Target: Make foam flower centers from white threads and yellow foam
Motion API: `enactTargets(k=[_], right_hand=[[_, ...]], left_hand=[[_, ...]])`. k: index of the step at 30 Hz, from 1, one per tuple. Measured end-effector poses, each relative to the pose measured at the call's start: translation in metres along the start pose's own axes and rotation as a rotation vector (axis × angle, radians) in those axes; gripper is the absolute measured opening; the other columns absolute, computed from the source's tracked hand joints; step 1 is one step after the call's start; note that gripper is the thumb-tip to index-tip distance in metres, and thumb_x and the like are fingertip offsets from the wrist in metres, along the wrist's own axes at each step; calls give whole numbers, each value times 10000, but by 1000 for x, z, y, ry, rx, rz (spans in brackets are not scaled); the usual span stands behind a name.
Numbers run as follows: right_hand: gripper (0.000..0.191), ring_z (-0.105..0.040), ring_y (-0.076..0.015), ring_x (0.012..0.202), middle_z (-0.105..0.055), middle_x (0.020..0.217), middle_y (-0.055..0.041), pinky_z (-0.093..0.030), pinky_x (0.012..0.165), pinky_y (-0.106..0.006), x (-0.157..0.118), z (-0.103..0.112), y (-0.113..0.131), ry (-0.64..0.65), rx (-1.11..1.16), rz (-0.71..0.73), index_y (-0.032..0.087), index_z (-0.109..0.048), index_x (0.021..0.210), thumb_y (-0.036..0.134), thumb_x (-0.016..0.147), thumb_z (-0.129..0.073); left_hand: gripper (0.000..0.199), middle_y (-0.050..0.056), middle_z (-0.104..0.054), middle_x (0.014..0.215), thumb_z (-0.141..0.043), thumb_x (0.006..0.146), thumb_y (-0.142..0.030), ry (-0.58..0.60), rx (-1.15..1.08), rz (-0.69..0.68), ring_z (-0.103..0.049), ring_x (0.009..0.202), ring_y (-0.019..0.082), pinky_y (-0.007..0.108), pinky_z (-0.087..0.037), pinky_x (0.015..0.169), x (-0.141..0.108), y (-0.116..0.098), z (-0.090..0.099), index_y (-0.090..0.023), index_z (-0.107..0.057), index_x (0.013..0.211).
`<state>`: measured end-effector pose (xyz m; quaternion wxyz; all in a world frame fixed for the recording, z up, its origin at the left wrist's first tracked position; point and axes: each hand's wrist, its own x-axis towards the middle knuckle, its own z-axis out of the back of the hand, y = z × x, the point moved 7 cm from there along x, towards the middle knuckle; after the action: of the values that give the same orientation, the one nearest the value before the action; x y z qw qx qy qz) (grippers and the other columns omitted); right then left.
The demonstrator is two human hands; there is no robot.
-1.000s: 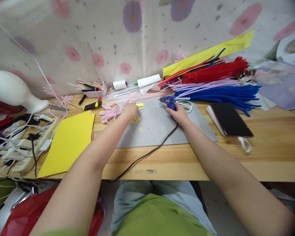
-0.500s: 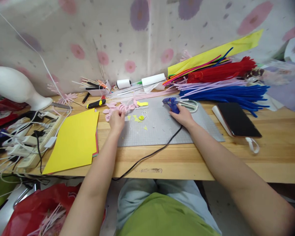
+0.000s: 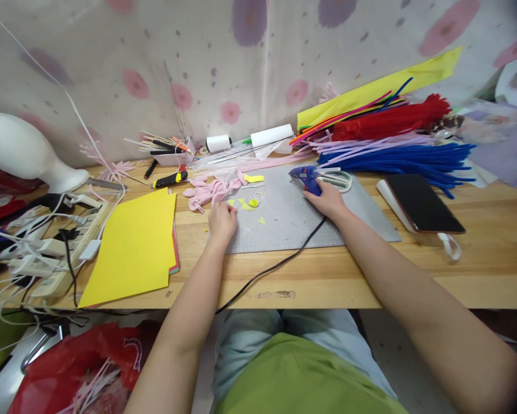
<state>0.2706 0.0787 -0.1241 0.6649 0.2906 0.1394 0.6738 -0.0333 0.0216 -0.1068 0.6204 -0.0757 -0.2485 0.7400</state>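
Note:
My right hand [image 3: 328, 198] is closed round the handle of a blue glue gun [image 3: 306, 175] above the grey cutting mat [image 3: 284, 230]. At the mat's left edge my left hand [image 3: 222, 220] is closed, fingertips pinched together; what they hold, if anything, is too small to name. Just behind it lie pink fuzzy pieces [image 3: 206, 192]. Small yellow scraps [image 3: 246, 206], a round yellow piece [image 3: 253, 203] and a yellow strip [image 3: 253, 179] rest on the mat.
Yellow sheets [image 3: 133, 247] and a power strip [image 3: 85, 230] lie left. Behind are a cutter knife [image 3: 170, 180], blue pipe cleaners [image 3: 391, 160] and red ones [image 3: 391, 121]. A dark phone [image 3: 424, 202] lies right. A black cord [image 3: 267, 270] crosses the table's front.
My left hand has moved right and nearer the front edge, away from the pink pieces. My right hand still holds the glue gun. The view has shifted slightly.

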Motion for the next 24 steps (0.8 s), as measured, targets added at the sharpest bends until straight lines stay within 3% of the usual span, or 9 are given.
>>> enactTargets(k=[5,9,12,15,19,24], right_hand=[[437,-566,-296,944,-648,980,-126,-432,811,-410,1,0,-2,-27,21,4,151,-619,1041,414,694,-586],[528,-568,-285,947,-637,1032,-127,-435,819,-412,-1,1,-3,-60,113,32,150,-597,1073,483,663,-617],[606,-573,-270,934,-633,1031,-118,-439,820,-409,-2,3,-5,-92,185,41,157,-559,1120,501,630,-653],[593,-578,-260,908,-634,996,-105,-443,810,-414,-2,2,-6,-91,211,61,167,-549,1112,496,631,-655],[584,-575,-263,915,-631,988,-107,-444,814,-419,-1,1,-6,-73,213,74,162,-541,1105,481,629,-655],[570,-576,-270,920,-633,982,-106,-443,815,-426,0,0,-6,-68,218,71,169,-539,1096,477,629,-650]], left_hand=[[53,68,-590,836,-475,802,-216,-207,-234,-14,-556,841,193,335,-409,796,0,5,14,-187,-498,765],[82,13,-580,780,-475,807,-249,-313,-433,54,-552,691,133,268,-427,694,7,28,28,-200,-483,872],[172,11,-585,811,-433,797,-196,-420,-436,70,-555,726,122,252,-432,705,12,47,47,-197,-506,953],[224,34,-604,834,-375,759,-130,-341,-316,70,-564,779,136,265,-438,740,18,57,63,-178,-588,809],[195,54,-628,848,-458,698,-166,-127,22,116,-578,839,199,317,-442,758,20,67,81,-191,-647,744],[180,103,-618,985,-531,682,-236,103,440,-25,-533,1013,281,366,-443,781,17,65,77,-203,-662,800]])
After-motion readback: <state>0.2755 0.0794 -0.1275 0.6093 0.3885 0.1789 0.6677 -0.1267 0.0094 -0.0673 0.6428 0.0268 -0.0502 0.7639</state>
